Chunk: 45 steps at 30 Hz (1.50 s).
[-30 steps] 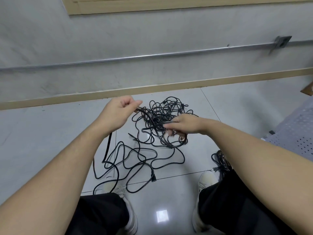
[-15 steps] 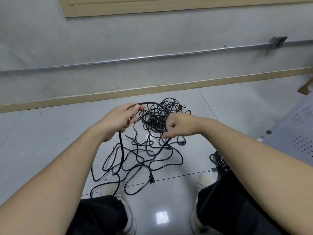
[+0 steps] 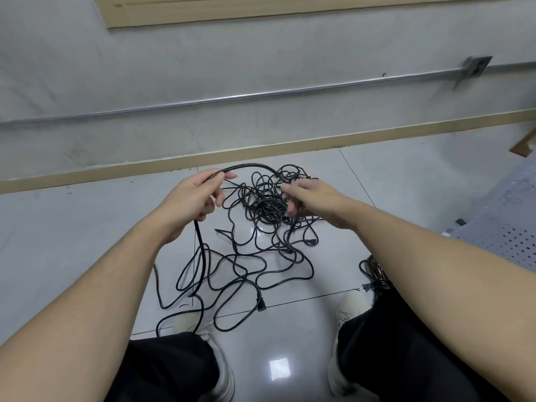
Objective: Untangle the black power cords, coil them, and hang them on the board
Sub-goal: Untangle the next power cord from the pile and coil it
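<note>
Left hand point(image 3: 191, 198) grasps a black cord point(image 3: 249, 167) between thumb and fingers; the cord arches toward 3 o'clock into the tangled cords point(image 3: 266, 207) and also drops out of the palm toward 6 o'clock. Right hand point(image 3: 311, 198) has fingers curled into the knot, gripping strands. Tangle lies on the tiled floor point(image 3: 391, 184), loose loops spreading toward 6 o'clock near the shoes point(image 3: 352, 304). A smaller bundle point(image 3: 375, 274) sits at 4 o'clock, beside the right knee.
</note>
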{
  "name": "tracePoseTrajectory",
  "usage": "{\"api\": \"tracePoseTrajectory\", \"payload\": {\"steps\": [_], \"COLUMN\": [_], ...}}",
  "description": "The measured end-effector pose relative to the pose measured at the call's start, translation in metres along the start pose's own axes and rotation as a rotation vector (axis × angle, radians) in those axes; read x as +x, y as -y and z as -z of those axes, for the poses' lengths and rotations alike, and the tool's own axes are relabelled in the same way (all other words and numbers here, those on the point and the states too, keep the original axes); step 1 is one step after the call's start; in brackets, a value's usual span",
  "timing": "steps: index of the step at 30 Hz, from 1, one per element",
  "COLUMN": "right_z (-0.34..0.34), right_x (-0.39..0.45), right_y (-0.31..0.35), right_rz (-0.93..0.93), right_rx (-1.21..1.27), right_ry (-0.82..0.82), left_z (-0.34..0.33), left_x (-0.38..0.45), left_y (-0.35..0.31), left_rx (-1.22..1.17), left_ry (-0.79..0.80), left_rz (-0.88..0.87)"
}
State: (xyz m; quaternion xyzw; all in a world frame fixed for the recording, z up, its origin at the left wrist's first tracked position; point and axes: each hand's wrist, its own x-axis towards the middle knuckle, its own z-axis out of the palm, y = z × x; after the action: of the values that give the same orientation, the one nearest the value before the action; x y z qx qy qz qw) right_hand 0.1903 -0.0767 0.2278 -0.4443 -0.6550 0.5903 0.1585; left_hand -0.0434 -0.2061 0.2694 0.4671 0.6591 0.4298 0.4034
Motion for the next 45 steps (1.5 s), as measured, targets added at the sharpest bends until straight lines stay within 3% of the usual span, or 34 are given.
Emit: {"api": "tracePoseTrajectory", "payload": {"steps": [4, 8, 12, 16, 22, 25, 27, 31, 33, 36, 40, 45], "right_z": [0.001, -0.012, -0.024, -0.026, -0.014, -0.007, -0.006, 0.0, 0.001, -0.006, -0.026, -0.021], "right_x": [-0.007, -0.018, -0.025, -0.035, -0.041, -0.036, -0.033, -0.03, -0.03, -0.035, -0.036, -0.038], "right_y": [0.016, 0.034, 0.042, 0.043, 0.034, 0.027, 0.023, 0.028, 0.035, 0.043, 0.048, 0.047], "right_rz": [0.089, 0.193, 0.28, 0.261, 0.191, 0.18, 0.175, 0.2, 0.221, 0.257, 0.339, 0.298], "right_rx": [0.016, -0.008, -0.073, -0.091, -0.153, -0.324, -0.39, -0.384, -0.396, -0.501, -0.66, -0.591], "right_ry": [-0.037, -0.055, -0.011, 0.113, 0.356, 0.35, 0.33, 0.177, 0.131, 0.185, 0.208, 0.236], "left_z": [0.007, -0.005, -0.025, -0.031, -0.007, 0.008, 0.014, 0.025, 0.025, 0.017, -0.014, -0.047], "left_x": [0.0, -0.006, -0.011, -0.012, -0.004, -0.003, -0.003, -0.003, -0.003, 0.001, -0.001, -0.002], "left_y": [0.01, -0.006, -0.019, -0.022, -0.025, -0.016, -0.009, 0.003, 0.008, 0.01, -0.007, -0.014], "left_rx": [0.16, 0.08, 0.22, 0.287, -0.284, -0.315, -0.272, -0.115, -0.008, 0.135, 0.489, 0.553], "left_ry": [-0.105, -0.024, 0.116, 0.078, -0.073, -0.169, -0.197, -0.06, -0.077, -0.157, -0.052, 0.055], "left_rz": [-0.001, -0.06, -0.073, -0.144, -0.204, -0.18, -0.147, -0.097, -0.09, -0.219, -0.396, -0.307]}}
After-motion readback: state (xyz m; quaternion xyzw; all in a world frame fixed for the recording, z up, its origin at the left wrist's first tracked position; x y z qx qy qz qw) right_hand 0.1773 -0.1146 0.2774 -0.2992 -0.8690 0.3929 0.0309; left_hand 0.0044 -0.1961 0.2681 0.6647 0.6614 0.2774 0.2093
